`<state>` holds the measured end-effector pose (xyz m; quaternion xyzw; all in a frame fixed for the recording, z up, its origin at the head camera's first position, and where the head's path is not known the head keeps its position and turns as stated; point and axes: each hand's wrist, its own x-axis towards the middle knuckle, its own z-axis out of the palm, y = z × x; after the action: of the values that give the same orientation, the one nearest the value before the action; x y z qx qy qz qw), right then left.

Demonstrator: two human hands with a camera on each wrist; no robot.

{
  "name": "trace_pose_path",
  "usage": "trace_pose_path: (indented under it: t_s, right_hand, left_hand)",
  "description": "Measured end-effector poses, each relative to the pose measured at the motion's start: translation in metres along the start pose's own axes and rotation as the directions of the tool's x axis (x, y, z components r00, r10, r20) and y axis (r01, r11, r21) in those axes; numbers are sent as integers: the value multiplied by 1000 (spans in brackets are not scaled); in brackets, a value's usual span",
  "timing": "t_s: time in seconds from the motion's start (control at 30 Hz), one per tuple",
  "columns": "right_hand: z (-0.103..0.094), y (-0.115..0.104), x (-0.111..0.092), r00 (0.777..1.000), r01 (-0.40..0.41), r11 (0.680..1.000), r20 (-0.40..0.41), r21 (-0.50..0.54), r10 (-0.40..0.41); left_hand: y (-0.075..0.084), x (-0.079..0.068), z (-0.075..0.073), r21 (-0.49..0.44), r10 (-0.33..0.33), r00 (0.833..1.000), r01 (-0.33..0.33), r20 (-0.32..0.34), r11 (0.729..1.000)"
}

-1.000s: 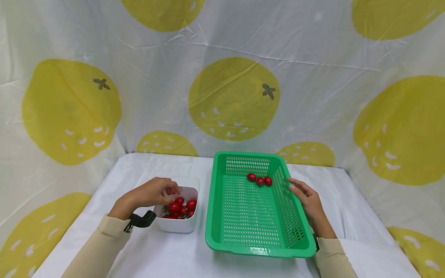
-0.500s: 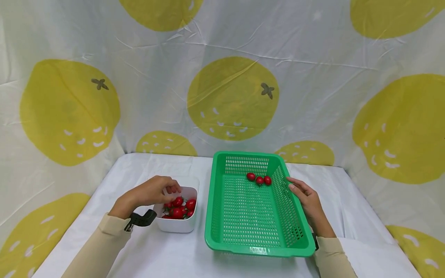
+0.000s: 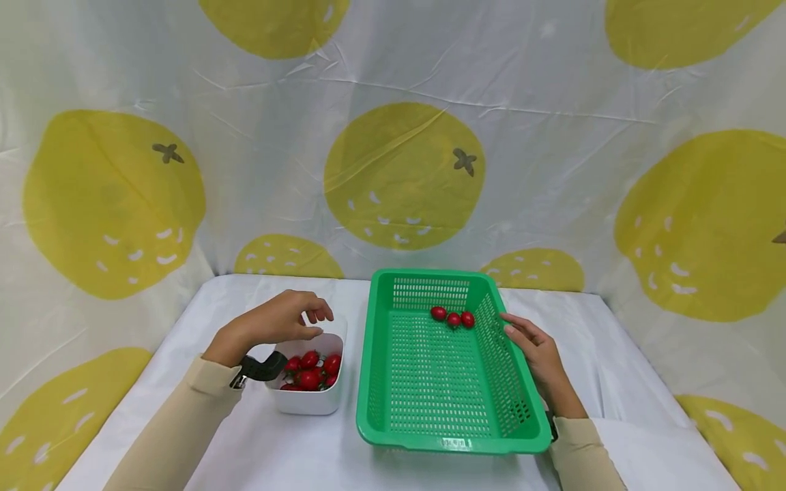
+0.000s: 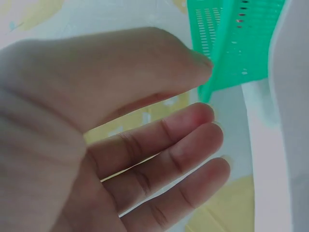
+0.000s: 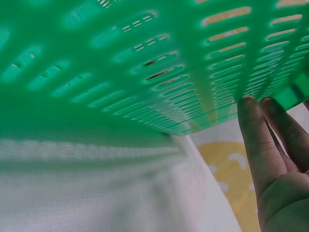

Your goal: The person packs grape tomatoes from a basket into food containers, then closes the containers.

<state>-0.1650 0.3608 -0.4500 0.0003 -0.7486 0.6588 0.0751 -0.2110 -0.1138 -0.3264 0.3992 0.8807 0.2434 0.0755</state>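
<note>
My left hand [image 3: 276, 324] hovers over the white box [image 3: 307, 404], with thumb and fingers apart and nothing between them. Several red cherry tomatoes [image 3: 312, 378] lie in that box. In the left wrist view, the fingers [image 4: 178, 159] are loosely bent below the thumb. Right of the box stands a green perforated basket [image 3: 454, 443]. Three cherry tomatoes [image 3: 453, 320] sit near its far end. My right hand [image 3: 540, 358] holds the basket's right rim, thumb and forefinger tips over it. Other fingers [image 5: 260, 145] touch the outer side from below in the right wrist view.
White cloth [image 3: 239, 436] covers the table. A pale flat piece [image 3: 336, 324] lies just behind the white box. A curtain [image 3: 540, 198] printed with large yellow fruit hangs behind the table and along its sides.
My left hand has risen out of the white box, away from the tomato near its thumb a second ago. The right hand stays at the basket rim. The head view has shifted slightly.
</note>
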Motion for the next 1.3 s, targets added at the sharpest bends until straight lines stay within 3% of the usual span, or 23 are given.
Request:
trace_pose_path:
  t_s: [0.23, 0.6, 0.87, 1.13, 1.3]
  right_hand:
    - [0, 1, 0, 1000, 7, 1000, -5, -13, -7]
    - [0, 1, -2, 1000, 0, 1000, -6, 15, 0]
    - [-1, 2, -1, 1000, 12, 1000, -5, 10, -12]
    - [0, 3, -2, 1000, 11, 1000, -6, -2, -11]
    - [1, 3, -2, 1000, 9, 1000, -1, -1, -9]
  left_hand:
    - [14, 33, -11, -6, 38, 999, -38, 19, 999]
    - [25, 98, -11, 50, 125, 991, -128, 54, 990]
    - [32, 138, 8, 70, 155, 986, -159, 60, 985]
    - [36, 178, 33, 132, 98, 994, -104, 48, 986]
    - [36, 196, 44, 104, 64, 996, -70, 58, 992]
